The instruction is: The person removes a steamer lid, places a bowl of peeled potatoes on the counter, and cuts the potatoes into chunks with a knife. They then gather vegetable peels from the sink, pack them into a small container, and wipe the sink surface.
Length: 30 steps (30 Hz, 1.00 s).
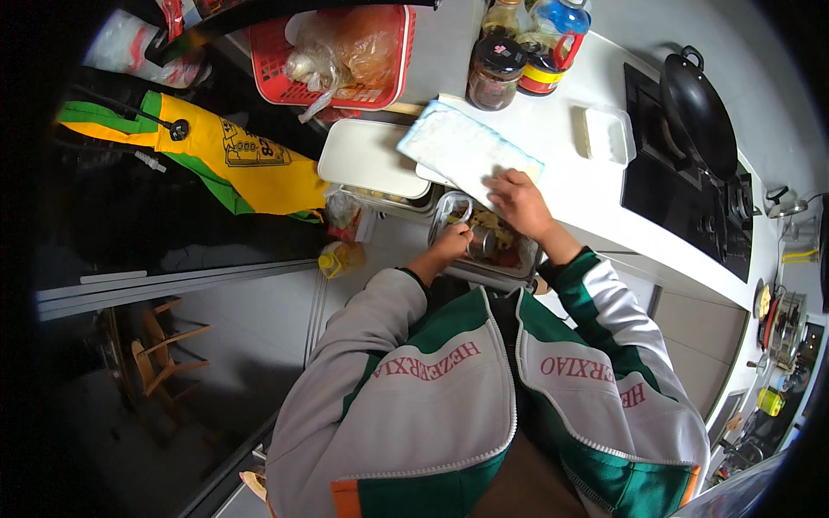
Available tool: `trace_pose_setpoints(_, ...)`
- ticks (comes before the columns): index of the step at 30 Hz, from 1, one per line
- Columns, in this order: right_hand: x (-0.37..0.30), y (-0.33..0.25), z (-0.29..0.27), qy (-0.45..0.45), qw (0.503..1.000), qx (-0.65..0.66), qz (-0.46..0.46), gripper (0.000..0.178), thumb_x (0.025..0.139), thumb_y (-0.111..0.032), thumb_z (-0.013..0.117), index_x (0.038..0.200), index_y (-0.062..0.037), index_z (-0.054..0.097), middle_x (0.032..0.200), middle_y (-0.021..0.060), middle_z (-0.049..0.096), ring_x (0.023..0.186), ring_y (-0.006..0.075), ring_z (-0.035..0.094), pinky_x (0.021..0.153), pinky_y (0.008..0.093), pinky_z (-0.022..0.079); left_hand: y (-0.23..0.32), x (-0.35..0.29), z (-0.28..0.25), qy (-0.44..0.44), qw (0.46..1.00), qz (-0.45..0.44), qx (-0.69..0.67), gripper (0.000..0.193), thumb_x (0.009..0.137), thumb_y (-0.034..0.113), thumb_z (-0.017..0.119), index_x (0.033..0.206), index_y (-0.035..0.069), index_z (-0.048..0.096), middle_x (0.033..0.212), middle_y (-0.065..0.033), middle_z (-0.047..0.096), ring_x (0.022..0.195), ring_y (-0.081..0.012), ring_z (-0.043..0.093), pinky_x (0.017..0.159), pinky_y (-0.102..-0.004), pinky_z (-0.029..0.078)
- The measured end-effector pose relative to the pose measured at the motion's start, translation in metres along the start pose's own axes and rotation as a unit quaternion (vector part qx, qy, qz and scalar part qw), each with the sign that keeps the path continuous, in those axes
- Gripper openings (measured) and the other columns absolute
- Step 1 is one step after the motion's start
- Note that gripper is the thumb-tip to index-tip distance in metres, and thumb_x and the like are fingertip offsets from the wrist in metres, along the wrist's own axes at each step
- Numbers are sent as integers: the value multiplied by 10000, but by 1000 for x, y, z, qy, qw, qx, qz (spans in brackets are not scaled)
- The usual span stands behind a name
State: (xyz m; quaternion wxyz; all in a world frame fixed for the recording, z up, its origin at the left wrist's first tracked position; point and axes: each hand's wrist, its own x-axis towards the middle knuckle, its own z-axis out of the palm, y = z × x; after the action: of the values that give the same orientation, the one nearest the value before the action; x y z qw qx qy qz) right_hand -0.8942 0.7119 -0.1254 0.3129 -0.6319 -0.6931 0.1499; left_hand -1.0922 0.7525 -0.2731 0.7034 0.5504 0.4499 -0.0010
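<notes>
A metal cup is tilted over an open bin holding food scraps, at the counter's near edge. My left hand is closed beside the cup and appears to grip it; its fingertips are partly hidden. A flat whitish cloth with a pale blue border lies slanted across the counter edge. My right hand rests on its near end, fingers curled over it. Left of the bin stands a container with a white lid.
A red basket with bagged food stands behind. Jars and a blue-capped bottle stand on the white counter. A clear plastic box sits near the hob with a black wok. A yellow-green bag hangs left.
</notes>
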Motion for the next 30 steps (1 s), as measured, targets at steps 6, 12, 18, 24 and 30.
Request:
trace_pose_setpoints(6, 41, -16, 54, -46, 991, -78, -100, 400, 840, -136, 633, 1239, -157, 624, 1343, 77, 541, 1103, 297, 486, 976, 365, 403, -4, 4, 1, 16, 998, 14, 63, 215, 983, 197, 491, 946, 1, 569, 809, -65, 553, 701, -177, 529, 637, -351, 451)
trace_pose_setpoints(12, 4, 15, 29, -30, 985, -145, -92, 386, 812, -111, 667, 1197, -138, 649, 1315, 69, 585, 1027, 287, 509, 928, 338, 439, -1, 1, 0, 28, 997, 26, 72, 205, 961, 203, 516, 899, 15, 571, 785, -62, 543, 707, -184, 516, 640, -355, 428)
trace_pose_setpoints(18, -59, 33, -24, 22, 990, -137, -3, 359, 755, -59, 725, 1112, -94, 699, 1208, 121, 653, 750, 277, 531, 740, 332, 473, 11, -8, 1, 23, 996, 60, 55, 225, 943, 209, 539, 862, -2, 542, 767, -82, 515, 733, -191, 509, 676, -377, 415)
trace_pose_setpoints(24, -14, 21, 15, 24, 983, -152, -102, 377, 752, -53, 682, 1127, -30, 649, 1183, 204, 632, 846, 322, 591, 783, 363, 489, -2, 1, 2, 13, 999, 49, -20, 214, 961, 210, 526, 907, 9, 575, 831, -73, 560, 716, -181, 550, 625, -349, 461)
trace_pose_setpoints(30, 50, -4, 77, -18, 974, -169, -147, 409, 791, -97, 596, 1196, -47, 614, 1276, 139, 592, 1090, 287, 566, 942, 354, 436, -17, 14, 7, 47, 998, 38, 8, 252, 917, 231, 567, 944, -16, 605, 839, -152, 624, 750, -269, 601, 693, -413, 475)
